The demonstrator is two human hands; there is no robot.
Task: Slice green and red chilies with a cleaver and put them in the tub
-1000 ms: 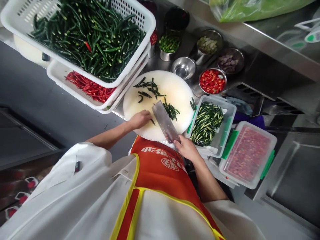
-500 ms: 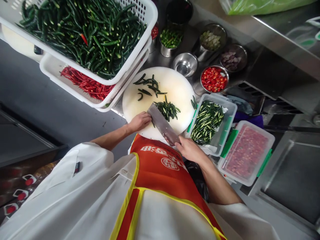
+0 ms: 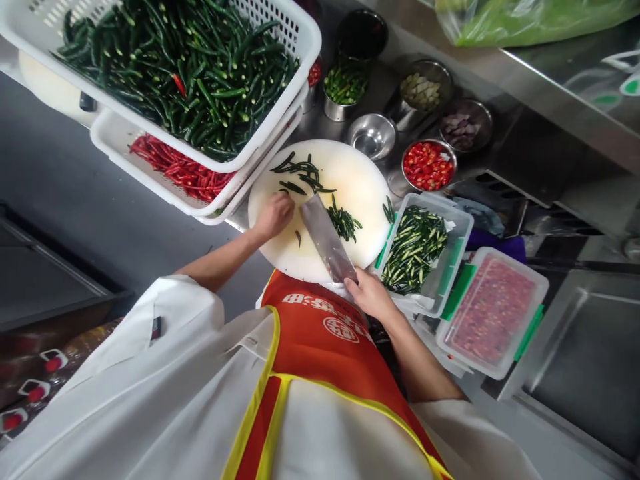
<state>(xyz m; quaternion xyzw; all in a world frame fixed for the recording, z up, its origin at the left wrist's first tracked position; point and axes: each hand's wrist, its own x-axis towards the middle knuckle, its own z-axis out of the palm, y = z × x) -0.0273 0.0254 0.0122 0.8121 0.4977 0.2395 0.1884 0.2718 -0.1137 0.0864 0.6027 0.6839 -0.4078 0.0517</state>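
My right hand [image 3: 370, 292] grips the handle of a cleaver [image 3: 327, 237], whose broad blade slants across the round white cutting board [image 3: 270, 247]. A pile of cut green chili [image 3: 345, 222] lies just right of the blade. My left hand [image 3: 277, 215] is over the board's left side, fingers curled and closed beside a dark piece of green chili; whatever they pinch is hidden. Longer green chilies [image 3: 303, 172] lie loose on the board's far side. One small piece of chili [image 3: 299, 238] rests between my left hand and the blade.
A white basket of green chilies [image 3: 313, 43] overhangs another with red chilies [image 3: 183, 170] at left. Right of the board stand a clear box of cut green chili [image 3: 415, 247] and a lidded box [image 3: 493, 310]. Behind are a steel bowl [image 3: 371, 137] and cut red chili [image 3: 429, 165].
My left hand has moved away from the blade, up and left toward the loose chilies. The cleaver has shifted slightly right and away from the pile's left edge, still in my right hand.
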